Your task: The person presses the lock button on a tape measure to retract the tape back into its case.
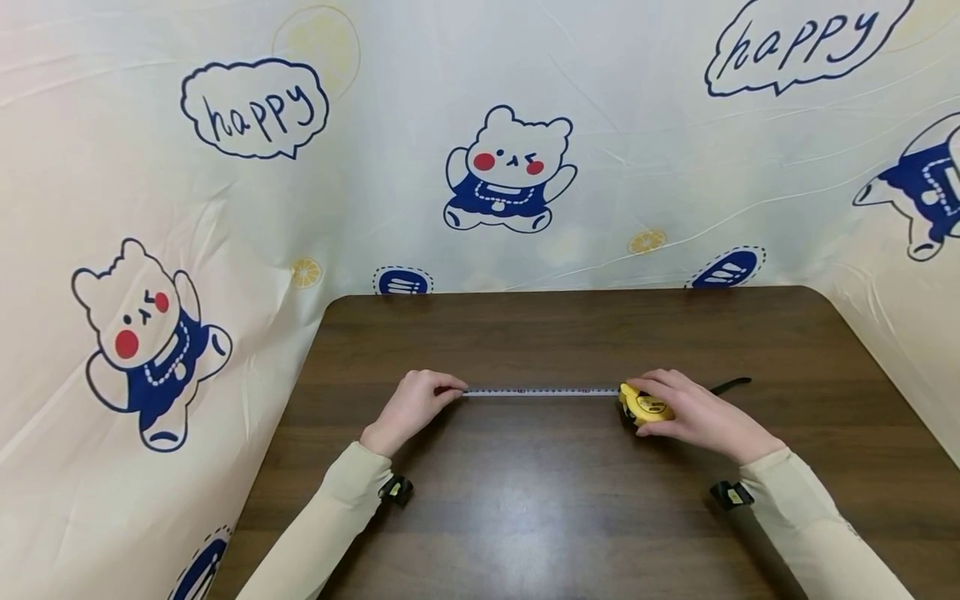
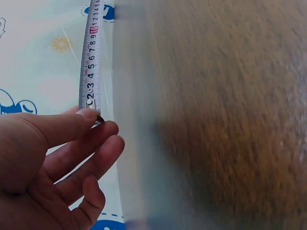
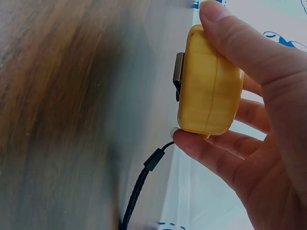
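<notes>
A yellow tape measure (image 1: pixel 647 406) is held by my right hand (image 1: pixel 693 415), thumb on one side and fingers on the other. In the right wrist view its yellow case (image 3: pixel 211 86) shows a metal belt clip (image 3: pixel 178 74) and a black wrist cord (image 3: pixel 136 191). The pulled-out blade (image 1: pixel 540 392) runs straight and level to the left across the table. My left hand (image 1: pixel 411 408) pinches the end of the blade between thumb and fingers. In the left wrist view the printed numbers on the blade (image 2: pixel 92 62) face up, and the thumb covers its tip.
A dark brown wooden table (image 1: pixel 510 483) lies beneath both hands. Behind it and at the sides hangs a pale curtain (image 1: pixel 390 150) printed with cartoon bears and the word "happy". Each wrist bears a small black camera, such as the left one (image 1: pixel 396 490).
</notes>
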Available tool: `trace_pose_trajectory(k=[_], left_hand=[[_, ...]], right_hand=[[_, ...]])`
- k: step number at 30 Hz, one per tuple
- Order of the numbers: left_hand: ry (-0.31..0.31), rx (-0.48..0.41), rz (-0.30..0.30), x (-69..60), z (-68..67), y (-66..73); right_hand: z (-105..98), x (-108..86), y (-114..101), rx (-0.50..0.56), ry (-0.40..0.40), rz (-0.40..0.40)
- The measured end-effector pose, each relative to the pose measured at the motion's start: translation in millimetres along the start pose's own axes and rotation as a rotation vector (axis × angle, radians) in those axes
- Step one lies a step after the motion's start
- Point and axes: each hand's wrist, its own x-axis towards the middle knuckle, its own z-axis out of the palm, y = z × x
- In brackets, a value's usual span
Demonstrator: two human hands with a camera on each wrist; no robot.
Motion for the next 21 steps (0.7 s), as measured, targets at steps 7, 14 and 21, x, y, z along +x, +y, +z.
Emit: trace_pose_trajectory(k=[7, 14, 21], left_hand=[[0.007, -0.016, 0.025, 0.1, 2.0, 0.5], [0.013, -0.026, 0.02, 1.3, 4.5, 1.1], [0.012, -0.028, 0.024, 2.7, 7.1, 3.8]], right_hand=[[1.4, 1.9, -2.6, 0.004, -0.011, 0.006], [1.9, 3.2, -4.3, 0.001, -0.01, 0.009], [2.7, 4.9, -5.2, 0.007, -0.017, 0.002]])
